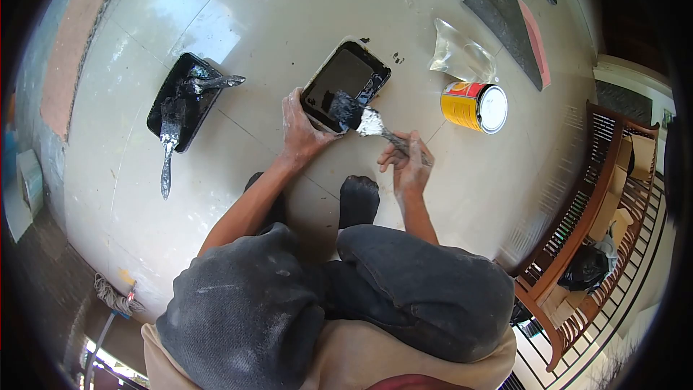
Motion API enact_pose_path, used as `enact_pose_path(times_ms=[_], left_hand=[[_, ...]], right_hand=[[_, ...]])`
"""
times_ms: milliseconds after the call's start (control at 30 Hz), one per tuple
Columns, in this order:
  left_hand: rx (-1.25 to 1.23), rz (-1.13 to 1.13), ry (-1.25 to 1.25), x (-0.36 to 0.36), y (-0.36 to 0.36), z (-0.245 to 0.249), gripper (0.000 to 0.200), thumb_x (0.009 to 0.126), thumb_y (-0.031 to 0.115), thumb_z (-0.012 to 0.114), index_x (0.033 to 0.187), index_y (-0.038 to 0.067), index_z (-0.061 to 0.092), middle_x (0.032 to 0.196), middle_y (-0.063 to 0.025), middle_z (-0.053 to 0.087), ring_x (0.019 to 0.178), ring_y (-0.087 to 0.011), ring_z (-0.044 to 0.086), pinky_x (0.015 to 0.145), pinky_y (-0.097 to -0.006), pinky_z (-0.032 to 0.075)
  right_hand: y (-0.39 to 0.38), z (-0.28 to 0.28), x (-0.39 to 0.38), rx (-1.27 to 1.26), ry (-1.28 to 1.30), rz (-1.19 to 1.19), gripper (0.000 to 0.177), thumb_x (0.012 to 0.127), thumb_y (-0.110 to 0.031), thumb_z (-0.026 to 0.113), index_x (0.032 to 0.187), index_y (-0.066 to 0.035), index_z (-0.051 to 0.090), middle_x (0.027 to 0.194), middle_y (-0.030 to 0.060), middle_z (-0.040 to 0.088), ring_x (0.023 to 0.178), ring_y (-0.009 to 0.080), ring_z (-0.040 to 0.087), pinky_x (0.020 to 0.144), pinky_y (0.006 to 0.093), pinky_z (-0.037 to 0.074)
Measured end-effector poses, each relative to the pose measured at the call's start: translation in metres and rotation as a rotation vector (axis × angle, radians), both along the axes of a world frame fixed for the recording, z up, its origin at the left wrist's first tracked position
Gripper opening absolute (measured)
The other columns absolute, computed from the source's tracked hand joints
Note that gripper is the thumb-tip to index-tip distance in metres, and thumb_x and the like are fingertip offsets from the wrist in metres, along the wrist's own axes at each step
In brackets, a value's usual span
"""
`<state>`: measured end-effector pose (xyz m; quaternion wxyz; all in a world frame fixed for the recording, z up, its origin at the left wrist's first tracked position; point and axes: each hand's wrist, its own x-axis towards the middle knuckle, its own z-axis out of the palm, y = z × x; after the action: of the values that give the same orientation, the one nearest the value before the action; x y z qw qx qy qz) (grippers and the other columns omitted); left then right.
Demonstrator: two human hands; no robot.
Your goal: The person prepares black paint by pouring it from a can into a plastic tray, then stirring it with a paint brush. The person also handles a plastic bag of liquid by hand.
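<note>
My left hand (303,130) grips the near left side of a rectangular paint tray (382,72) with dark paint pooled in it. Between the fingers of my right hand (410,162) is the handle of a paintbrush (370,123). Its black, paint-soaked bristles are over the tray's near edge, and the ferrule is smeared white and silver. Off to the left, a second black tray (185,105) holds two more paint-covered brushes, one brush (170,133) pointing toward me and another brush (213,83) pointing right.
A yellow and red paint can (465,107) lies to the right, below a crumpled clear plastic sheet (462,52). Farther right are a folded grey mat (509,25) and a wooden bench (592,238). A pink mat (78,54) lies far left. Dark paint spots mark the tiled floor (274,29).
</note>
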<state>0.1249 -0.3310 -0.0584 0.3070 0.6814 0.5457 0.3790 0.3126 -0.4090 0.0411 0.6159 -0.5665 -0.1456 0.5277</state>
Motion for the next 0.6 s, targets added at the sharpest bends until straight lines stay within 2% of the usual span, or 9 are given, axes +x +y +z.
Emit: enact_pose_path(times_ms=[100,300,600], left_hand=[[0.005,0.008,-0.025,0.001,0.001,0.008,0.105,0.055,0.030,0.092,0.131,-0.008,0.031,0.115,-0.0217,0.046,0.106,-0.0386,0.046,0.093,-0.0473,0.042],[-0.002,0.005,-0.025,0.002,-0.001,0.005,0.107,0.056,0.029,0.092,0.132,-0.011,0.028,0.115,-0.0232,0.045,0.106,-0.0397,0.045,0.092,-0.0484,0.042],[0.010,0.002,-0.004,0.003,0.000,0.003,0.100,0.060,0.028,0.089,0.131,-0.011,0.029,0.112,-0.0233,0.044,0.104,-0.0393,0.044,0.091,-0.0481,0.042]], right_hand=[[-0.008,-0.019,-0.007,-0.108,0.022,-0.037,0.010,0.095,-0.009,0.062,0.090,0.000,0.059,0.067,0.0146,0.064,0.051,0.0230,0.065,0.042,0.0304,0.053],[-0.014,-0.017,-0.005,0.006,-0.164,0.045,0.009,0.094,-0.004,0.060,0.088,0.000,0.055,0.065,0.0159,0.063,0.049,0.0234,0.064,0.040,0.0312,0.053],[-0.032,-0.003,0.020,-0.025,-0.272,0.059,0.015,0.095,-0.004,0.059,0.083,-0.001,0.051,0.062,0.0170,0.062,0.047,0.0231,0.063,0.038,0.0306,0.051]])
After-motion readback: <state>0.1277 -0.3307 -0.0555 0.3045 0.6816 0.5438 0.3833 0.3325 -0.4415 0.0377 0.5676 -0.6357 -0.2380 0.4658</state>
